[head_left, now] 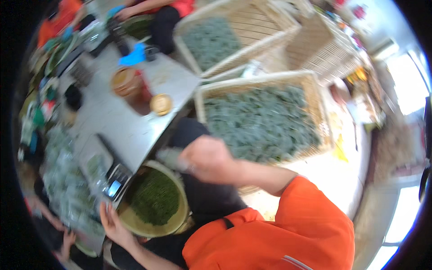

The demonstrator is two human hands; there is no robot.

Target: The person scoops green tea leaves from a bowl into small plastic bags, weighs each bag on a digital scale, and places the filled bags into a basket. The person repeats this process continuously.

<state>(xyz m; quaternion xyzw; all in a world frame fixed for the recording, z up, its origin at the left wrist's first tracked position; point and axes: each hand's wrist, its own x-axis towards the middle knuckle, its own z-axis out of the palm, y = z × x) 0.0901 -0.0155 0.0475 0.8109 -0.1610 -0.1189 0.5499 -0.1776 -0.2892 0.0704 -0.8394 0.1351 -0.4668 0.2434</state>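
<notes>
My right hand [209, 159] is closed, smeared by motion, above my right thigh. From its fingers sticks out a small greenish plastic packet [173, 158], also blurred. My left hand [113, 227] has its fingers stretched out beside the rim of a yellowish basin [186, 204], with nothing visible in it. Chopped-looking green leaves [155, 195] fill much of that basin. Just beyond my left fingertips, a small digital scale [118, 182] with a lit display stands at the table edge; a clear bag with some green [96, 166] lies on its pan.
Many filled packets [265, 119] lie in a large crate [324, 119] on my right. Another crate [265, 27] stands behind it, partly filled. The metal table [121, 139] carries a brown jar [123, 81], a round lid [161, 104] and piled plastic bags [65, 175]. Co-workers' hands [67, 238] show at left.
</notes>
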